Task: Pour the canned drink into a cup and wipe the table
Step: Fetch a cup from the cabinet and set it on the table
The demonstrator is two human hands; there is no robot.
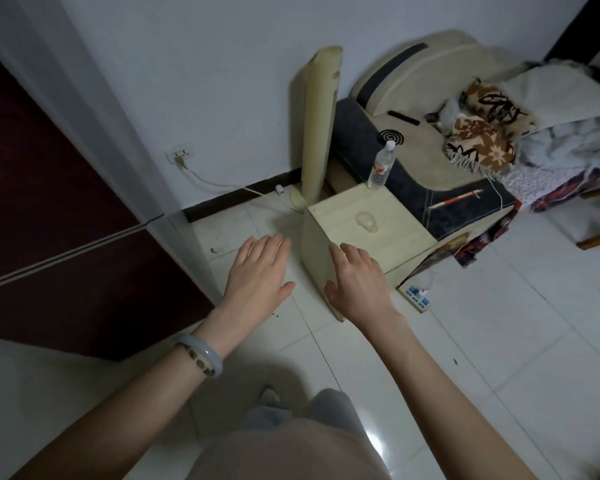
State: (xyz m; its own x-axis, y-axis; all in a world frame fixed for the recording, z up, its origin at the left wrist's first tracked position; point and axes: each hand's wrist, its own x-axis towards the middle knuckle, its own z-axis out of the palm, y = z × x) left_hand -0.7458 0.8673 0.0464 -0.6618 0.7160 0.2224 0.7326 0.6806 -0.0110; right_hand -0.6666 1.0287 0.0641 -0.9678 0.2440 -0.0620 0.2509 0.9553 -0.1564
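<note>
In the head view both hands are stretched forward with the palms down. The left hand point(257, 271) hangs over the white floor with its fingers straight and close together, and it holds nothing. The right hand point(357, 282) is also flat and relaxed, with nothing in it; it lies over the near left corner of the small light wooden table point(395, 209), but I cannot tell if it touches the wood. A pale bracelet point(201, 353) sits on the left wrist. The clear cup point(367, 221) stands on the table top, just beyond the right hand's fingertips, apart from them. Farther behind the cup, at the far edge of the table, a clear plastic bottle point(381, 166) with a white cap stands upright; its label has a red mark, but the writing is too small to read. Beyond the gap between the two hands a tall cream tower fan point(317, 126) stands on the floor. To the right of the right hand, a white power strip point(417, 296) with blue switches lies on the floor beside the table.
</note>
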